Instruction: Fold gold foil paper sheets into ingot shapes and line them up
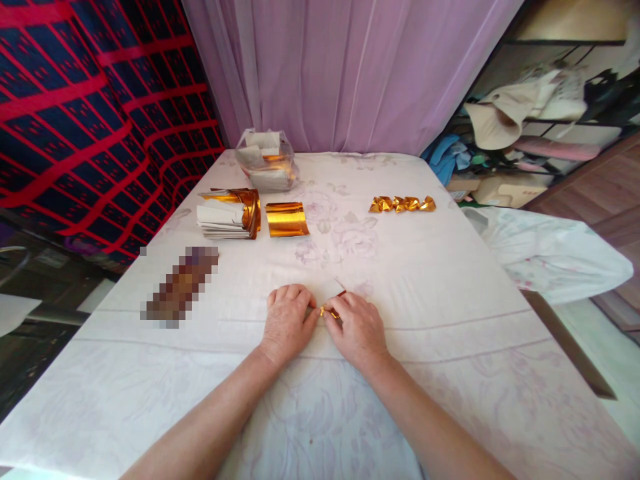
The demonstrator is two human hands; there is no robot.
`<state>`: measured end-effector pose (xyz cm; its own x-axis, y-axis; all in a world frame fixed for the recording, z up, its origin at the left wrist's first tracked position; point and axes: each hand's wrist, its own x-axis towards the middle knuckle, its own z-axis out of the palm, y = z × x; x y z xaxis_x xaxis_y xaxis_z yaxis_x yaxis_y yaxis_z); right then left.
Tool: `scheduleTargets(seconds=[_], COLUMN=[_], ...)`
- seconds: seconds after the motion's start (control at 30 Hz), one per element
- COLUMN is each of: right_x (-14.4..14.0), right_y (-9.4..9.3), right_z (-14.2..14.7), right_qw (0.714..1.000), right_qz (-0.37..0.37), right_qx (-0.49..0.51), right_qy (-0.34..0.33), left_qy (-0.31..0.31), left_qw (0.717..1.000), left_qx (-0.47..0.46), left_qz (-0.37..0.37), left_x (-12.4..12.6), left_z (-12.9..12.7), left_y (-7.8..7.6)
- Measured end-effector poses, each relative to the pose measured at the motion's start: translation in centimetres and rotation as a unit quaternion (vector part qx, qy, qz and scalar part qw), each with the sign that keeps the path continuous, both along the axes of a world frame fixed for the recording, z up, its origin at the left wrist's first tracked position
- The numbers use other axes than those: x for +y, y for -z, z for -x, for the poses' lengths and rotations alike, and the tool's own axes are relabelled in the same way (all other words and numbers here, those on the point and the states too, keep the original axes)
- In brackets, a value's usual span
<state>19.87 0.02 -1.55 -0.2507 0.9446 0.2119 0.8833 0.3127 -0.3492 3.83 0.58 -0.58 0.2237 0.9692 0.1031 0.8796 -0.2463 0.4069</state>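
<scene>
Near the front middle of the table, my left hand [290, 321] and my right hand [357, 328] meet, knuckles up. Between them is a small sheet of gold foil paper [330, 289], its pale back facing up and its near edge gathered into gold creases. The right thumb and fingers pinch that gold edge. My left hand's thumb and fingertips press at its left side, partly hiding it. Farther off lie a single curved gold foil sheet [287, 220] and a stack of foil sheets [227, 217]. A row of twisted gold foil pieces [403, 204] lies at the right.
A clear plastic bag [267, 160] of foil sheets stands at the table's back. A blurred-out brownish object [180, 287] lies left. The table wears a floral cloth [425, 413]. Behind hangs a purple curtain [350, 73]; shelves with a cap [500, 110] stand right.
</scene>
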Motion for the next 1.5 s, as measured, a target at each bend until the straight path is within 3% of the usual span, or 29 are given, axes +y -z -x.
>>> scheduleTargets(seconds=[0.63, 0.83, 1.07, 1.5], right_x=[0.8, 0.7, 0.6, 0.7], right_y=[1.1, 0.8, 0.5, 0.6], right_z=[-2.4, -2.1, -2.0, -2.1], right_qw=[0.981, 0.983, 0.985, 0.984], right_qz=[0.055, 0.051, 0.038, 0.032], right_qx=[0.169, 0.168, 0.162, 0.164], right_qy=[-0.075, -0.058, -0.052, -0.053], left_qy=[0.009, 0.010, -0.025, -0.018], left_qw=[0.999, 0.999, 0.999, 0.999], left_qx=[-0.022, -0.024, 0.032, -0.018], left_qz=[0.030, 0.039, -0.017, 0.037], left_x=[0.4, 0.5, 0.1, 0.5], left_z=[0.5, 0.6, -0.9, -0.1], left_y=[-0.3, -0.4, -0.2, -0.3])
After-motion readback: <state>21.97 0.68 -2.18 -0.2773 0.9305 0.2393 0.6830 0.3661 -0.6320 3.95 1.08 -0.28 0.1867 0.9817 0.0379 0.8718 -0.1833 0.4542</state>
